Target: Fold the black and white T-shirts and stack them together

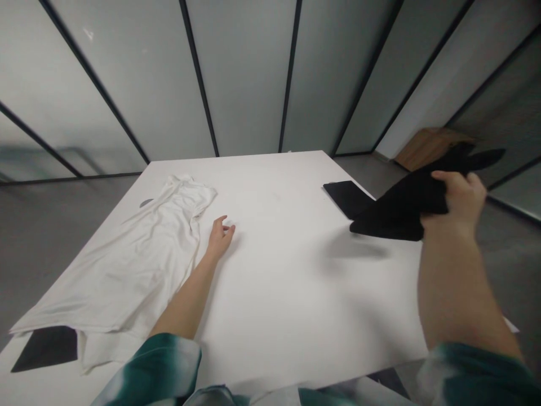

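My right hand is closed on a black cloth, raised above the right edge of the table. One corner of the cloth hangs down to the left, and a narrow end sticks out past my knuckles. Over the middle-left of the table, my left hand is empty, its fingers loosely bent and apart. Just left of that hand lies a white shirt, spread out lengthwise with soft wrinkles. A black flat piece shows from beneath the shirt's near end.
The white table stretches away from me. On its right side lies a flat black rectangle, partly behind the raised cloth. A small grey round thing sits by the shirt's far end. Frosted glass panels and a wooden box stand beyond.
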The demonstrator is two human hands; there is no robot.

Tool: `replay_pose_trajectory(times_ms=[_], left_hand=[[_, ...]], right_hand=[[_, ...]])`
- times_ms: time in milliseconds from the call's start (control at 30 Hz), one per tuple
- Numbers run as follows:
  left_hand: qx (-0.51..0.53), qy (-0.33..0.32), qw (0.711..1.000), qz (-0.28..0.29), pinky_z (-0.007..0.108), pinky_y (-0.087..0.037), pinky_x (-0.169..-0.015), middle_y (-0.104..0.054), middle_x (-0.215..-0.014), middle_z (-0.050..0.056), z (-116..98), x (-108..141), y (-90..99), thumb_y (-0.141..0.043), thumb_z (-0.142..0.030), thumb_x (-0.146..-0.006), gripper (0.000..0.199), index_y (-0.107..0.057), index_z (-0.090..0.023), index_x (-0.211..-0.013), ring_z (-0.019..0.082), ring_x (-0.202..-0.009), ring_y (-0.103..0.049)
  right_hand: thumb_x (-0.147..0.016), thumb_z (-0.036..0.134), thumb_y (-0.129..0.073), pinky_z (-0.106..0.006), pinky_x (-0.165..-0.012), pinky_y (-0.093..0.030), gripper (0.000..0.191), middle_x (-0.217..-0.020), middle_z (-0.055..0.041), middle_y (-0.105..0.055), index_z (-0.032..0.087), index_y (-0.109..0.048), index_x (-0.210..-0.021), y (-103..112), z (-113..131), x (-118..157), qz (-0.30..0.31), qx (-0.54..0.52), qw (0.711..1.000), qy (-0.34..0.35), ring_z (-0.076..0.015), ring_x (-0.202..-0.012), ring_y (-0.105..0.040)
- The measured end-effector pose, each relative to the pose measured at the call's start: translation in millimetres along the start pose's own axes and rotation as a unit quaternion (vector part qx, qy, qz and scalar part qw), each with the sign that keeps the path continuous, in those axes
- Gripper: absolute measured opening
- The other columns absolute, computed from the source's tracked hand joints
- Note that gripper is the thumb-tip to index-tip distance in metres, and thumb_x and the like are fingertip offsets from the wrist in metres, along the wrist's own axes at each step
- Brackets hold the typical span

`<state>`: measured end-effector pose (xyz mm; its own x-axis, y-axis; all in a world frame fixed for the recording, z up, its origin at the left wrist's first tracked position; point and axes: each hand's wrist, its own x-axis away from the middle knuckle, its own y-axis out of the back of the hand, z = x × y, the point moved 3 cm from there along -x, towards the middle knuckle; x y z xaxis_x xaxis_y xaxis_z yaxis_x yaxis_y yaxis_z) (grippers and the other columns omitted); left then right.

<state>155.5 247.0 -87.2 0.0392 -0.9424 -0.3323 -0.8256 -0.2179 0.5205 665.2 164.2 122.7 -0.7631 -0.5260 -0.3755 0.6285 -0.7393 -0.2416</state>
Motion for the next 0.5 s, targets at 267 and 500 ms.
replay_pose_trajectory(times_ms=[267,500], left_hand=[[0.011,0.011,1.000,-0.004,0.033,-0.053,-0.071,-0.057,-0.126,0.015,1.3,0.0,0.7,-0.058,-0.037,-0.087,0.045,-0.049,-0.017,-0.127,0.018,-0.087,-0.065],[0.007,0.010,1.000,-0.002,0.033,-0.053,-0.071,-0.057,-0.127,0.013,2.3,-0.3,0.8,-0.058,-0.036,-0.087,0.043,-0.049,-0.019,-0.125,0.017,-0.087,-0.065]], right_hand=[[-0.086,0.020,-0.052,-0.039,-0.074,-0.053,0.026,-0.098,-0.0034,-0.062,0.034,-0.051,-0.108,-49.8,-24.3,-79.9,0.011,0.001,1.000,-0.016,-0.0185,-0.092,-0.057],[-0.088,0.026,-0.057,-0.036,-0.077,-0.059,0.025,-0.120,-0.0046,-0.060,0.029,-0.049,-0.112,-7.4,-124.8,-44.4,-0.070,0.112,0.982,-0.132,-0.0179,-0.101,-0.061]])
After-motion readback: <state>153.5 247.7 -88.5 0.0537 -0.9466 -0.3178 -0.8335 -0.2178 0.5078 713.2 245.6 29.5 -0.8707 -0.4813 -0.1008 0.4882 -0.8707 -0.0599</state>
